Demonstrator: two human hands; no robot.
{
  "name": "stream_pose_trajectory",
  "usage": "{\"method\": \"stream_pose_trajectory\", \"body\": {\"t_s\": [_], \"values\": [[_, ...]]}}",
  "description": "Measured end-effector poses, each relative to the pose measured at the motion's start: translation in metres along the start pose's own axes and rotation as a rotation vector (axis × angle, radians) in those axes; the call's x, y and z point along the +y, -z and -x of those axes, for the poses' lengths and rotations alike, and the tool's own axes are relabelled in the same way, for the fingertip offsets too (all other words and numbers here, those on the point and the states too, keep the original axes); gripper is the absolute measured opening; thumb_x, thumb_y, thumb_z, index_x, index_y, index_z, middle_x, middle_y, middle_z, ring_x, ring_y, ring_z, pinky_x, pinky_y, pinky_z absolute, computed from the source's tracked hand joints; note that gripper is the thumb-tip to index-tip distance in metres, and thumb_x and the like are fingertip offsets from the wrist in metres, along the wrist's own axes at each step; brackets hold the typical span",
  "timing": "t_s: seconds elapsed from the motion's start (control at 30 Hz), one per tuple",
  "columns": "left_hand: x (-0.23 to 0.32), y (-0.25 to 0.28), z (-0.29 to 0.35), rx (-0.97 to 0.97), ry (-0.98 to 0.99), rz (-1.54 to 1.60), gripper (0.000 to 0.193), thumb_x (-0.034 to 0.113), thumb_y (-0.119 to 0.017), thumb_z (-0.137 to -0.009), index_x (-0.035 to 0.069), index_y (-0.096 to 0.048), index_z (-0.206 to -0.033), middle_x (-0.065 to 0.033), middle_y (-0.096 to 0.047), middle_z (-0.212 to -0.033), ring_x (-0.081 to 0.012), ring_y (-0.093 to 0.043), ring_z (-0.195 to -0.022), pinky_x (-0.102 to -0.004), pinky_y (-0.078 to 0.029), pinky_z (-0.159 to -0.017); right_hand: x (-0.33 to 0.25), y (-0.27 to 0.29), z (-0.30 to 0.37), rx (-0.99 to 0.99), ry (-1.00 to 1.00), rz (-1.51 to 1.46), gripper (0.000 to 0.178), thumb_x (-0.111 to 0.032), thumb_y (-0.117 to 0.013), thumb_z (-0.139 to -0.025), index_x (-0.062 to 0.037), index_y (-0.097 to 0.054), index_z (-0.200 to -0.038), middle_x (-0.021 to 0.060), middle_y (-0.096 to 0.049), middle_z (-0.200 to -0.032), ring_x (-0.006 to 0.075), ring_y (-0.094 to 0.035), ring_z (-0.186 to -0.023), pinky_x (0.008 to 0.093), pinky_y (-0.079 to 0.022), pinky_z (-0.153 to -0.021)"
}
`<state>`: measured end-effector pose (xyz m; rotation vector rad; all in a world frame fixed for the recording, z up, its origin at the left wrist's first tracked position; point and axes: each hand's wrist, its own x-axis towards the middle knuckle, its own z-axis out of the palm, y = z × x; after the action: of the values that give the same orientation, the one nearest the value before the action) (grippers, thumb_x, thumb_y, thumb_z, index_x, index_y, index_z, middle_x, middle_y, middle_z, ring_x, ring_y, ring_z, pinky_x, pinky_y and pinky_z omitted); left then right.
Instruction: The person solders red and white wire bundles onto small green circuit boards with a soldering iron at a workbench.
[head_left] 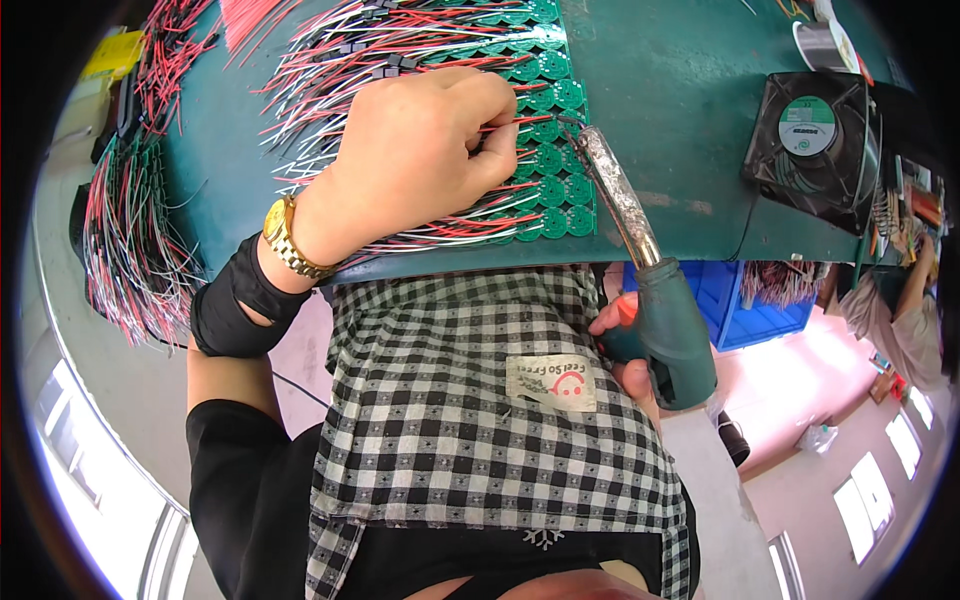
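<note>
My left hand (430, 145), with a gold watch at its wrist, is closed in a pinch on a thin red wire (534, 119). The wire's end lies over a panel of small round green circuit boards (552, 190). My right hand (637, 380) grips a green-handled soldering gun (675, 325), whose body hides most of the fingers. Its silvery barrel slants up to the left, and the tip reaches the boards close to the wire's end. Red, white and black wires (440, 232) fan out leftward from the panel, passing partly beneath my left hand.
A black fan (815, 150) stands on the green table (670, 100) at the right, with a solder spool (826, 46) behind it. More wired boards (135, 240) hang over the left edge. A blue crate (765, 305) sits below the table. Another person's arm shows far right.
</note>
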<state>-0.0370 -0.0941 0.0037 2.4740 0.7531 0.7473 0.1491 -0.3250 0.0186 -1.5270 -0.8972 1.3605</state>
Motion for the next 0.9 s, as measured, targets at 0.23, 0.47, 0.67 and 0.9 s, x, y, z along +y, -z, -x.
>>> {"method": "stream_pose_trajectory", "body": {"t_s": [0.23, 0.47, 0.67, 0.9], "values": [[-0.001, 0.000, 0.001, 0.015, -0.025, -0.009, 0.009, 0.003, -0.068, -0.070, 0.005, -0.060, -0.075, -0.0023, -0.054, -0.062, -0.0109, -0.052, -0.049, -0.0231, -0.042, -0.047, 0.005, 0.000, -0.002, -0.037, -0.017, -0.036, 0.064, -0.049, -0.074, -0.074, -0.0047, -0.047, -0.111, 0.0116, -0.055, -0.094, 0.0233, -0.059, -0.086, 0.0370, -0.048, -0.076], [-0.001, -0.004, 0.003, 0.050, -0.058, -0.022, 0.010, 0.002, -0.068, -0.069, 0.006, -0.060, -0.073, -0.0016, -0.053, -0.061, -0.0122, -0.051, -0.048, -0.0245, -0.041, -0.045, 0.004, -0.011, -0.005, 0.151, 0.125, 0.063, 0.058, -0.055, -0.067, -0.073, 0.0009, -0.062, -0.088, 0.0057, -0.060, -0.081, 0.0137, -0.054, -0.069, 0.0247, -0.041, -0.059], [-0.004, -0.004, -0.004, 0.030, -0.077, -0.019, 0.010, 0.002, -0.068, -0.069, 0.006, -0.060, -0.072, -0.0021, -0.054, -0.061, -0.0127, -0.052, -0.048, -0.0251, -0.041, -0.044, 0.011, -0.008, 0.000, 0.183, 0.045, -0.119, 0.070, -0.052, -0.071, -0.074, 0.0037, -0.054, -0.112, 0.0104, -0.060, -0.088, 0.0168, -0.056, -0.077, 0.0273, -0.044, -0.064], [-0.008, 0.004, 0.005, 0.045, -0.048, 0.009, 0.009, 0.003, -0.067, -0.069, 0.007, -0.061, -0.074, -0.0036, -0.056, -0.063, -0.0165, -0.056, -0.050, -0.0279, -0.044, -0.046, 0.035, -0.005, -0.005, 0.092, 0.297, -0.098, 0.077, -0.050, -0.070, -0.077, 0.0037, -0.042, -0.125, 0.0127, -0.059, -0.093, 0.0196, -0.058, -0.083, 0.0306, -0.048, -0.069]]}}
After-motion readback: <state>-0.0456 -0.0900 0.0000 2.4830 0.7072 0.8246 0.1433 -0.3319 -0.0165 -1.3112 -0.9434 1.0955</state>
